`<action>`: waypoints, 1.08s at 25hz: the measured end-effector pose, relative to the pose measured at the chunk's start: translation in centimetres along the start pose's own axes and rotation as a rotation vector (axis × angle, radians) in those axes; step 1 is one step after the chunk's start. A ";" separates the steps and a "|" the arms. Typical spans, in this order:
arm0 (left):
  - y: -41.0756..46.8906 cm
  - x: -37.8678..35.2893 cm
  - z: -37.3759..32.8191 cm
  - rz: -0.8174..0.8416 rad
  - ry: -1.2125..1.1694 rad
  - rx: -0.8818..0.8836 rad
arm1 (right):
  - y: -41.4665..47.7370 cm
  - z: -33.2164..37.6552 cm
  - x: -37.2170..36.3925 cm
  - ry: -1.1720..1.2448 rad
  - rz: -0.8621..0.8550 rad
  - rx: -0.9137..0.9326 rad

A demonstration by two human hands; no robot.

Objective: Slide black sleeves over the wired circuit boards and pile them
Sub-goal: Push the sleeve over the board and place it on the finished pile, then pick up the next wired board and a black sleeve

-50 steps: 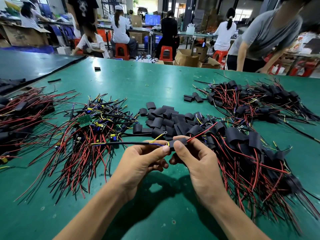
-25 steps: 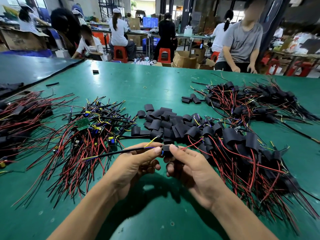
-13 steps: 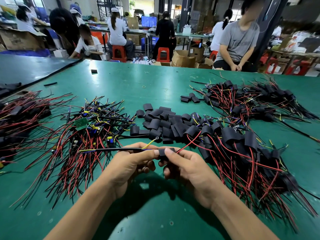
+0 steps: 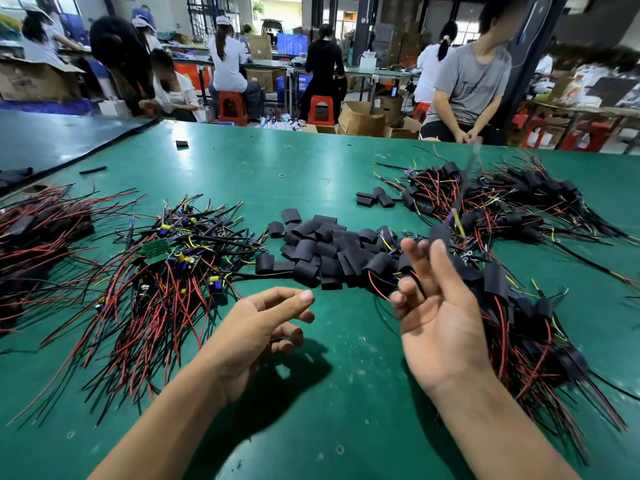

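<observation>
Piling seems the step: a blurred sleeved board hangs just past the splayed, empty right grip; the left grip, loosely curled, holds nothing. Next: fetch a bare board and a sleeve.

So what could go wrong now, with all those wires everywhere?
1. The sleeved board is a blur just beyond the open right hand. It might land among the loose sleeves, which run into the finished pile.
2. The bare boards lie with their wires crossed, so the empty left hand could drag up several at once.
</observation>
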State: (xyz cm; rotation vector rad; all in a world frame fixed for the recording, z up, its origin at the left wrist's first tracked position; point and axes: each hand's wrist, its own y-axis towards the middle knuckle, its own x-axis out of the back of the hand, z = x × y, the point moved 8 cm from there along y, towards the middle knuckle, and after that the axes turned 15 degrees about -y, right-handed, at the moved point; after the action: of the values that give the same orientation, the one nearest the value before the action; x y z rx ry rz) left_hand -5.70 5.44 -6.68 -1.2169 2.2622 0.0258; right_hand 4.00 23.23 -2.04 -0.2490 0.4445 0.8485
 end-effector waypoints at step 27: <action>1.4 4.3 -2.1 -0.395 0.258 -0.464 | -0.7 -6.2 -6.1 -1.397 0.307 0.789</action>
State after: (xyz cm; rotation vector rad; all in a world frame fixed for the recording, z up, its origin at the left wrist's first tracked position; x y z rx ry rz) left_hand -9.58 2.38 -7.29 -1.9974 2.2553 0.2705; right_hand -0.68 16.34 -4.64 1.1285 -0.5369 0.8807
